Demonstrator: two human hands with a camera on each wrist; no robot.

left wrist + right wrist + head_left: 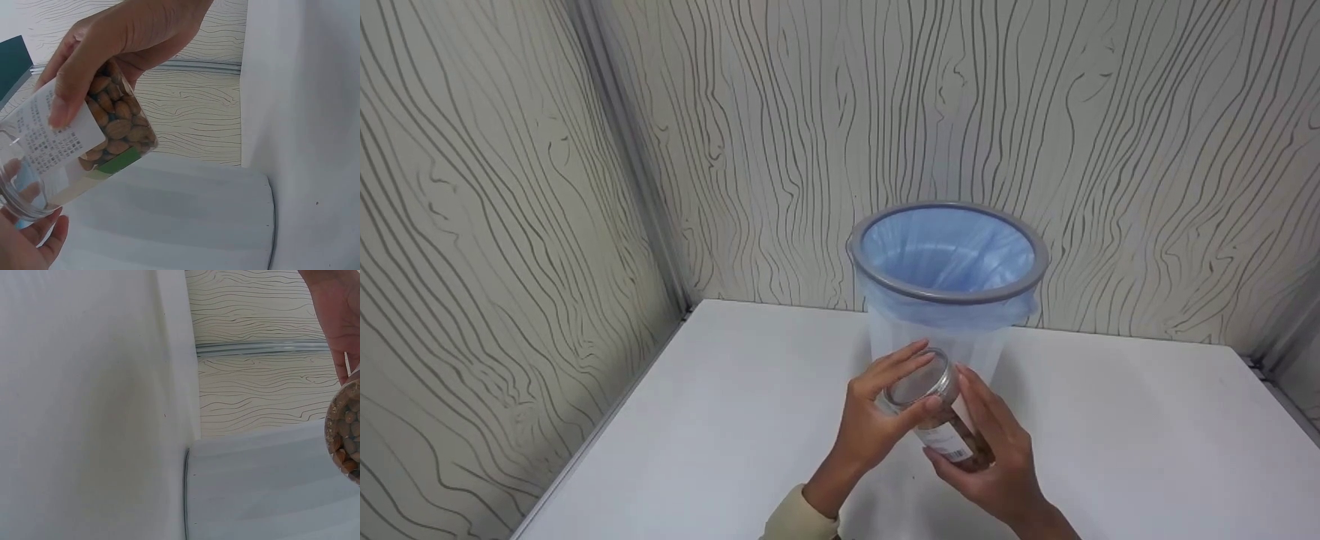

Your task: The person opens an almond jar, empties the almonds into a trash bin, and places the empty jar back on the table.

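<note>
Both hands hold a clear jar of almonds, tilted in front of the bin. My left hand spans its round clear top, thumb on the near side and fingers on the far rim. The right hand grips the jar's lower body. In the left wrist view the almonds sit toward the base, beside a white printed label and a green band. The right thumb presses on that label. The right wrist view catches the almond-filled base at its right edge.
A bin with a grey rim and a blue liner stands behind the hands on the white table. Wood-patterned walls rise behind it and at the left.
</note>
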